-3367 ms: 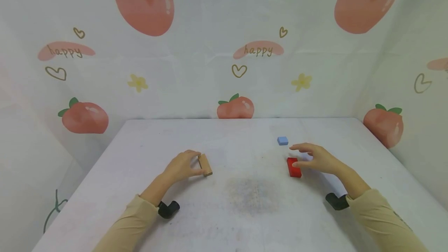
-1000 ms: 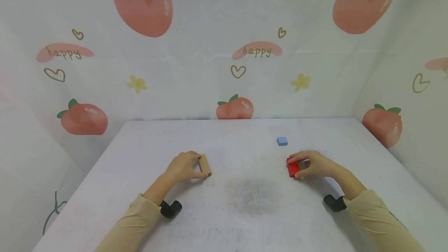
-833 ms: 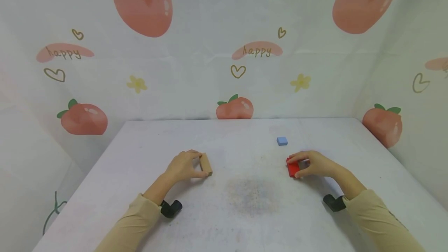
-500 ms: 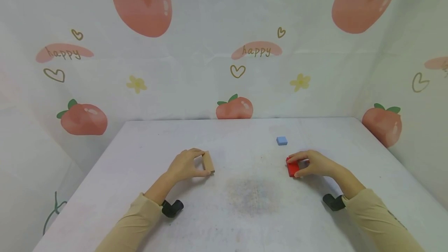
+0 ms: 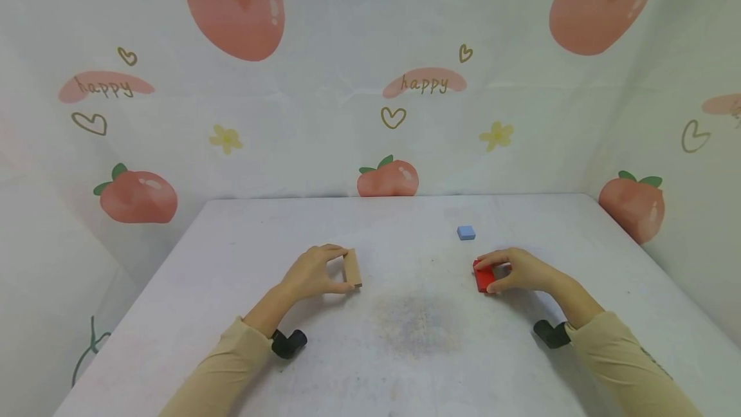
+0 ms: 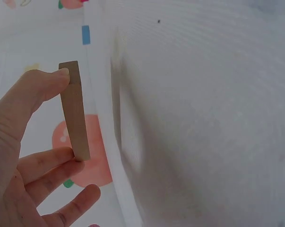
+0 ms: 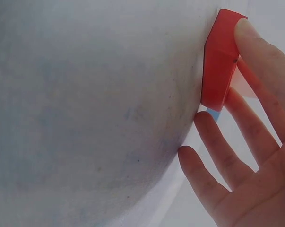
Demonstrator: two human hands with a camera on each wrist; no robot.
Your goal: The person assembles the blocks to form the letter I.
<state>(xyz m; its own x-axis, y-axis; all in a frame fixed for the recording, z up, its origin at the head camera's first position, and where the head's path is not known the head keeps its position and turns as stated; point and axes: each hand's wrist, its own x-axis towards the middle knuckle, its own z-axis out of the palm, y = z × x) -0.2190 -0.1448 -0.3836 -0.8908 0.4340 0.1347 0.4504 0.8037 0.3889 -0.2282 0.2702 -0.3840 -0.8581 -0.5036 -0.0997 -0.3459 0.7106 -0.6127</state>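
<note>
So, both hands are busy with a block each. The left hand (image 5: 312,273) has the wooden block (image 5: 352,269) pinched by its two ends, thumb on the near end and fingertips on the far one. Fingers are spread about as wide as the block is long, so there's a gap between palm and wood. From the left wrist view it looks like it's a little clear of the table (image 5: 405,217), with a soft shadow on the white surface next to it, and the last finger just sticks out without touching it.

Over on the other side, the right hand (image 5: 521,272) grips the red block (image 5: 485,280) pretty much the same way: thumb at the near end, fingers at the far end, spread to the block's length. That one seems to sit on the table, with two spare fingers stretched out beside it in the right wrist view.

Blue block (image 5: 466,233) lies a bit beyond the red one, nobody touching it. There's a grubby grey patch (image 5: 418,324) on the table between the two arms and nearer the person. Both sleeves (image 5: 222,362) are tan, and behind everything hangs a white cloth (image 5: 324,37) printed with fruit, hearts and "happy".
</note>
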